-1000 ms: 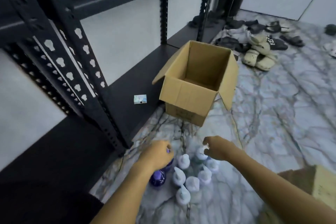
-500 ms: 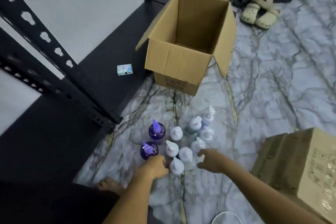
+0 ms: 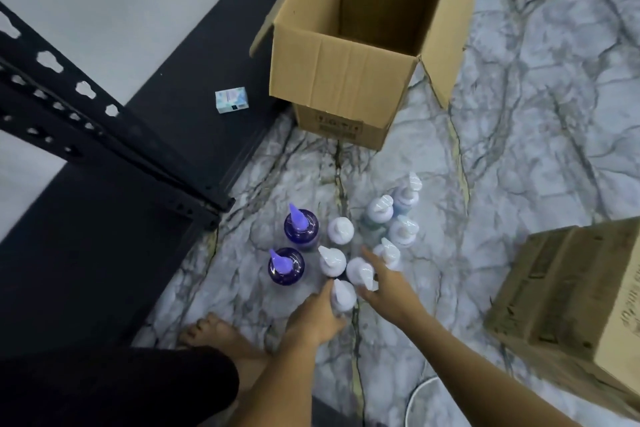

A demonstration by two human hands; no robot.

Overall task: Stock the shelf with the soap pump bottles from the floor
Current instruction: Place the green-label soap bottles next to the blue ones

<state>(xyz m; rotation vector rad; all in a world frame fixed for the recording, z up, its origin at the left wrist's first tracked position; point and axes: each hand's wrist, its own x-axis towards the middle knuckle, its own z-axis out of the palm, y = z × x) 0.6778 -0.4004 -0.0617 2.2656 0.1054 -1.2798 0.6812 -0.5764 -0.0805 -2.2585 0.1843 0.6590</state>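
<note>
Several white soap pump bottles (image 3: pixel 341 230) stand clustered on the marble floor, with two purple ones (image 3: pixel 300 227) to their left. My left hand (image 3: pixel 317 317) wraps the nearest white bottle (image 3: pixel 343 295) from the left. My right hand (image 3: pixel 389 286) has thumb and fingers around the white bottle (image 3: pixel 359 271) just beyond it. Both bottles stand on the floor. The black bottom shelf (image 3: pixel 194 55) runs along the left, apart from the bottles.
An open empty cardboard box (image 3: pixel 346 80) stands beyond the bottles, against the shelf edge. A closed carton (image 3: pixel 571 305) sits at right. A small box (image 3: pixel 231 100) lies on the shelf. A black upright (image 3: pixel 104 135) crosses left. My bare foot (image 3: pixel 214 333) is near the bottles.
The view has tilted down and come closer to the bottles. Both hands have moved in from just short of the cluster onto the two nearest white bottles.
</note>
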